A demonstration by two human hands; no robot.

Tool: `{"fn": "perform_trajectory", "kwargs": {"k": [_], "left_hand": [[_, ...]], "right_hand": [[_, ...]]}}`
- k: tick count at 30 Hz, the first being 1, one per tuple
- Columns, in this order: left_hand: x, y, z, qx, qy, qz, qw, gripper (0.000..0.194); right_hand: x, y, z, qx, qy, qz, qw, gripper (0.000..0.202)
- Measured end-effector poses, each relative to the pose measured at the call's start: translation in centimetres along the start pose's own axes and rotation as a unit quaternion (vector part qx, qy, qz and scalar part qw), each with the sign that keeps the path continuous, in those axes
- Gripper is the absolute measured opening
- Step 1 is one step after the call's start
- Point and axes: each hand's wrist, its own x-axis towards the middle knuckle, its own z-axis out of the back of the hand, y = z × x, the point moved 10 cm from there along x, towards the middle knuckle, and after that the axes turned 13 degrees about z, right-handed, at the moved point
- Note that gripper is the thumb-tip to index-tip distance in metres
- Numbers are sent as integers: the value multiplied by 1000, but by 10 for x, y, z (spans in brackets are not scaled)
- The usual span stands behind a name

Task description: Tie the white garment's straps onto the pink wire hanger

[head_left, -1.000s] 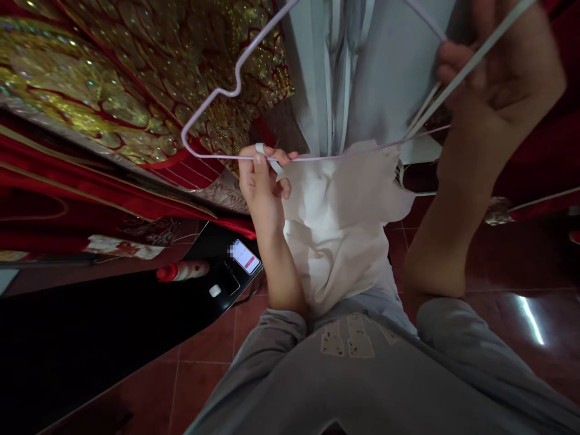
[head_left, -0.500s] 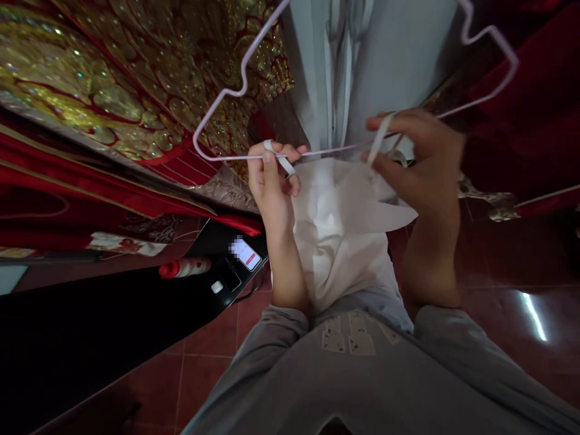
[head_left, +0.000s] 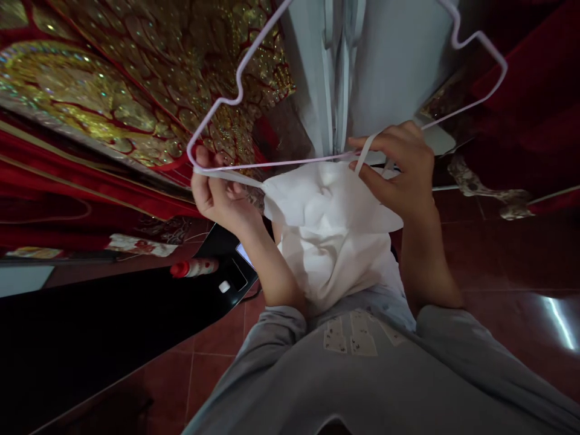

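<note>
A pale pink wire hanger (head_left: 290, 162) spans the view in front of me, its lower bar running between my hands. White cloth (head_left: 330, 205) with thin straps hangs just below the bar. My left hand (head_left: 222, 193) is closed at the hanger's left corner, where one strap is pulled out sideways along the bar. My right hand (head_left: 403, 169) has thumb and forefinger inside the other strap (head_left: 366, 151), spreading it into a loop across the bar. Part of that strap is hidden behind the fingers.
Red and gold beaded garments (head_left: 113, 103) hang at the left, dark red cloth (head_left: 534, 121) at the right. A black table (head_left: 136, 320) at the lower left bears a red-capped bottle (head_left: 194, 267), a phone (head_left: 244, 254) and a small white case (head_left: 224, 286).
My left hand has moved left along the bar to the hanger's corner, stretching its strap. My right hand has shifted slightly left and down. The white cloth is spread wider.
</note>
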Motion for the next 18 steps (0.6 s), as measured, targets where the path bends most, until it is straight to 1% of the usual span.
{"fn": "perform_trajectory", "kwargs": {"k": [2,4,7,8,10,12,13,15,16,18], "left_hand": [[5,-6,6,-19,-22,-18,999,24],[7,-11,7,-49,-23,-20,998,26],[8,-23,2,-71,7,-50,996,29],[9,-28,-2,-66,21,-64,996,34],[11,-35,-14,-36,64,-81,994,46],[14,-44,-32,0,117,-98,988,50],[14,-50,-42,16,148,-105,983,49],[15,-63,-61,50,204,-114,971,42],[15,-71,-68,65,220,-119,966,36],[16,-86,-78,104,233,-127,959,26]], "right_hand": [[0,4,1,6,3,6,1000,21],[1,5,3,10,4,10,1000,19],[4,3,5,6,9,19,1000,21],[5,2,6,8,10,25,1000,22],[6,1,7,10,9,40,999,24],[6,-1,5,3,14,39,999,23],[6,-3,4,-4,19,33,999,21],[4,-4,-1,-13,28,23,999,19],[3,-3,-2,-12,24,24,999,18],[3,3,-3,-1,0,42,999,19]]}}
